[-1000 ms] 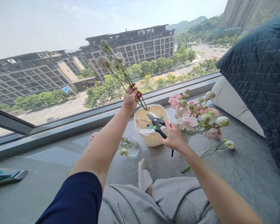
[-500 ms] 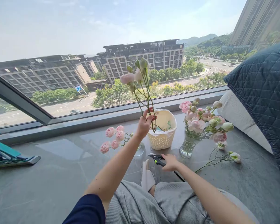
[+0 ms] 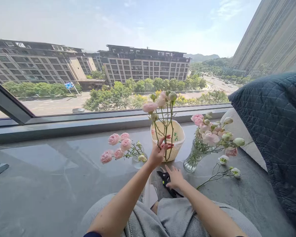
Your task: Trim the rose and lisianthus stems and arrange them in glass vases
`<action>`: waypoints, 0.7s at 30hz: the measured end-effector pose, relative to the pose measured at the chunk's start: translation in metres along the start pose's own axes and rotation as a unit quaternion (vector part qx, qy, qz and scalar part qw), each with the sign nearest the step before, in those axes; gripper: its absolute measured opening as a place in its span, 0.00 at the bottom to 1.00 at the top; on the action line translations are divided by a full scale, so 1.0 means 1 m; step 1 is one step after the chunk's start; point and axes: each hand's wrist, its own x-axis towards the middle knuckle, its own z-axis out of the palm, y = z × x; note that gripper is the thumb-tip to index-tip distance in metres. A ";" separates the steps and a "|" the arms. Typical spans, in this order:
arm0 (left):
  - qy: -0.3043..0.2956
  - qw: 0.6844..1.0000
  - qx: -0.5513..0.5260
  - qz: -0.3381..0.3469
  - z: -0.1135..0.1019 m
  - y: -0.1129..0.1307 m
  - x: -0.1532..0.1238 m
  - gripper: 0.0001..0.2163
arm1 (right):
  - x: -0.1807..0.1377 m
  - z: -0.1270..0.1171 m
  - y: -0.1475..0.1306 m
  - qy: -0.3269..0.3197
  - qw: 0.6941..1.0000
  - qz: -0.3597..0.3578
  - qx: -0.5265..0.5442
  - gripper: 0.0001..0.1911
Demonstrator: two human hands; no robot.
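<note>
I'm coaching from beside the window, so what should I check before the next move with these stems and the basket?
1. Left hand grips the lisianthus stems: ok, fingers wrapped around them.
2. Stems stand in the woven basket: ok, roughly upright.
3. Pruning shears within reach of the right hand: ok, directly beneath it.
4. Right hand has hold of the shears: cannot tell, its fingers are spread and the contact is unclear.
5. Glass vase stands upright: ok.
6. Loose stem lies clear of the right arm: ok.
</note>
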 end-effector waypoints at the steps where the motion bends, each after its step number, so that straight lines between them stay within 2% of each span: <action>1: -0.004 1.000 0.004 0.004 -0.001 0.000 -0.002 0.19 | -0.008 -0.016 -0.003 0.007 1.000 -0.010 -0.004 0.50; 5: -0.018 0.999 0.011 0.029 -0.004 -0.003 -0.008 0.17 | -0.057 -0.086 0.004 0.032 0.997 -0.072 0.003 0.22; 7: -0.029 0.999 0.013 0.038 -0.005 -0.003 -0.010 0.17 | -0.089 -0.118 0.016 0.083 0.987 -0.124 0.052 0.15; 8: -0.035 0.999 0.015 0.038 -0.005 -0.003 -0.011 0.17 | -0.104 -0.131 0.022 0.137 0.976 -0.139 0.093 0.13; 9: -0.043 0.998 0.019 0.035 -0.004 -0.002 -0.012 0.17 | -0.118 -0.143 0.026 0.205 0.959 -0.139 0.135 0.12; 11: -0.058 0.998 0.023 0.028 -0.002 0.000 -0.015 0.16 | -0.139 -0.158 0.029 0.368 0.896 -0.132 0.210 0.11; 14: -0.082 0.996 0.011 0.037 0.001 0.002 -0.019 0.14 | -0.153 -0.170 0.021 0.578 0.753 -0.155 0.273 0.10; 16: -0.099 0.994 0.007 0.045 0.003 0.004 -0.022 0.12 | -0.156 -0.176 0.012 0.649 0.681 -0.192 0.279 0.14; 17: -0.108 0.993 0.008 0.046 0.004 0.005 -0.024 0.11 | -0.156 -0.179 0.008 0.663 0.665 -0.210 0.272 0.16; 18: -0.114 0.992 0.009 0.044 0.004 0.005 -0.025 0.10 | -0.156 -0.182 0.005 0.668 0.661 -0.224 0.258 0.18; 21: -0.122 0.992 0.003 0.029 0.004 0.007 -0.028 0.10 | -0.153 -0.188 -0.002 0.649 0.684 -0.249 0.220 0.19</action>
